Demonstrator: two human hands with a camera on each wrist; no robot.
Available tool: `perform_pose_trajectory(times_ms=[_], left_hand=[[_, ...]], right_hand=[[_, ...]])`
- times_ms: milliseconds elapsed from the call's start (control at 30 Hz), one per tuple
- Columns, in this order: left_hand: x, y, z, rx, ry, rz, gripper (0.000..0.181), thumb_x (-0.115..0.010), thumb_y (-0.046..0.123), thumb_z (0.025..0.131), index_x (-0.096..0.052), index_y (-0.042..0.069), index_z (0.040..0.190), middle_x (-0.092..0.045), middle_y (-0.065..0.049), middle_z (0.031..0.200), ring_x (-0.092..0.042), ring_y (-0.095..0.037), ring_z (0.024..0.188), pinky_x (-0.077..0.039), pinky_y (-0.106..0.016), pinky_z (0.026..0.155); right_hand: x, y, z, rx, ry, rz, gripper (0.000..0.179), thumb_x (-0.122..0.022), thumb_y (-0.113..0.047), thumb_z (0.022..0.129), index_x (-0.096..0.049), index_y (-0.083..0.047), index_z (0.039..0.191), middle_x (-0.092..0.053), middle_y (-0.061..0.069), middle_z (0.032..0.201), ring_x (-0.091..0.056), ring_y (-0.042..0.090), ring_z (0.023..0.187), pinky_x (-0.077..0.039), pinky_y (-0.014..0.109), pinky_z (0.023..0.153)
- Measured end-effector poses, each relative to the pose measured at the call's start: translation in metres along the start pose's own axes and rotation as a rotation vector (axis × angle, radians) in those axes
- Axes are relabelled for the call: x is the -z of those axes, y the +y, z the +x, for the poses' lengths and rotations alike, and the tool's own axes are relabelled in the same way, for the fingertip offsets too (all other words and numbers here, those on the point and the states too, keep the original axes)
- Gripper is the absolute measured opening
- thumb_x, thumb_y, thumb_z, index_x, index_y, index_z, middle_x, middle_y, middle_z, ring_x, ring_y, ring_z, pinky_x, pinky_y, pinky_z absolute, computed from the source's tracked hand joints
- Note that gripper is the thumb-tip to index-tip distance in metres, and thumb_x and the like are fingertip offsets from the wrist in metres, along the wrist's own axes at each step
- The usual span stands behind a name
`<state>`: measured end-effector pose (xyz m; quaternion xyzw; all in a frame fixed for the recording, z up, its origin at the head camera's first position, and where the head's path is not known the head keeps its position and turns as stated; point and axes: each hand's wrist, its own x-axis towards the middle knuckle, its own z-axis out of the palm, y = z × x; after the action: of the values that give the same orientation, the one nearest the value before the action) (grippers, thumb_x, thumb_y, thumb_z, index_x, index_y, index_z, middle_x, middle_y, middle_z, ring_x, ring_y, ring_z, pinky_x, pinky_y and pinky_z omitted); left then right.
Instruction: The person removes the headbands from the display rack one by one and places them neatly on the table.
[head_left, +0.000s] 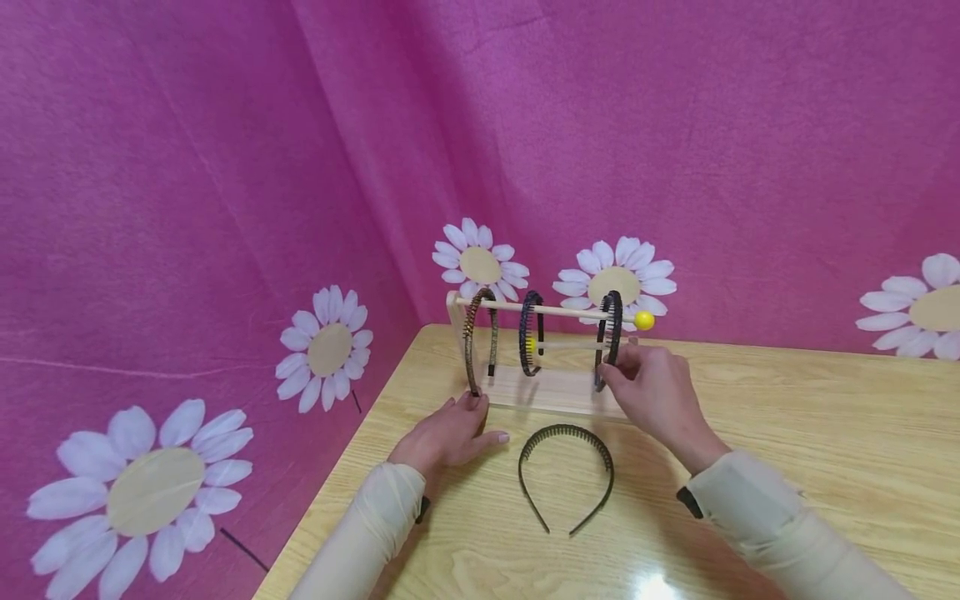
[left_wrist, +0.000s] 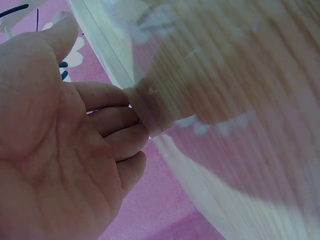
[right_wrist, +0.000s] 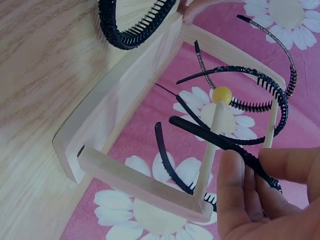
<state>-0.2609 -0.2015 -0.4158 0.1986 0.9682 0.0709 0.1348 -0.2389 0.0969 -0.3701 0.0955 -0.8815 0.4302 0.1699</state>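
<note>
My right hand (head_left: 660, 392) pinches a black toothed headband (head_left: 615, 329) between thumb and fingers, low on its near arm. That headband hangs over the upper rod of a wooden stand (head_left: 562, 385), close to the yellow ball (head_left: 643, 321) at the rod's end. In the right wrist view the thumb presses along the headband's dark arm (right_wrist: 197, 128). My left hand (head_left: 446, 437) lies palm down at the stand's left front edge, fingers extended, near the lower tip of a brown patterned headband (head_left: 469, 350). The left wrist view shows its fingertips against a pale wooden edge (left_wrist: 142, 107).
Another dark headband (head_left: 526, 337) hangs mid-rod. A black toothed headband (head_left: 566, 430) lies on the wooden table (head_left: 787, 433) in front of the stand, its tips toward me. Behind the table hangs a pink cloth (head_left: 750, 167) with white daisies.
</note>
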Motion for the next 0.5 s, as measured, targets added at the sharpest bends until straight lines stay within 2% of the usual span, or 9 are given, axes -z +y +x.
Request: perform_pose_trajectory(times_ms=[300,500], left_hand=[[0.0003,0.0011,-0.0007,0.002,0.004,-0.004,0.085,-0.047,0.060,0.101,-0.027,0.001,0.158,-0.025,-0.023,0.161,-0.027,-0.033,0.147,-0.020,-0.043,0.121],[-0.0001,0.0011,-0.0015,-0.005,0.016,0.003,0.086,-0.046,0.062,0.100,-0.027,0.001,0.158,-0.026,-0.022,0.160,-0.028,-0.032,0.147,-0.021,-0.043,0.121]], right_hand=[[0.0034,0.0050,0.0020,0.021,0.037,-0.002,0.013,-0.068,-0.011,0.093,-0.078,-0.002,0.093,-0.071,0.003,0.074,-0.055,0.015,0.060,-0.043,0.031,0.053],[0.0061,0.0059,0.0037,0.009,0.046,0.012,0.014,-0.067,-0.011,0.095,-0.077,-0.002,0.099,-0.073,0.006,0.080,-0.058,0.016,0.062,-0.046,0.030,0.052]])
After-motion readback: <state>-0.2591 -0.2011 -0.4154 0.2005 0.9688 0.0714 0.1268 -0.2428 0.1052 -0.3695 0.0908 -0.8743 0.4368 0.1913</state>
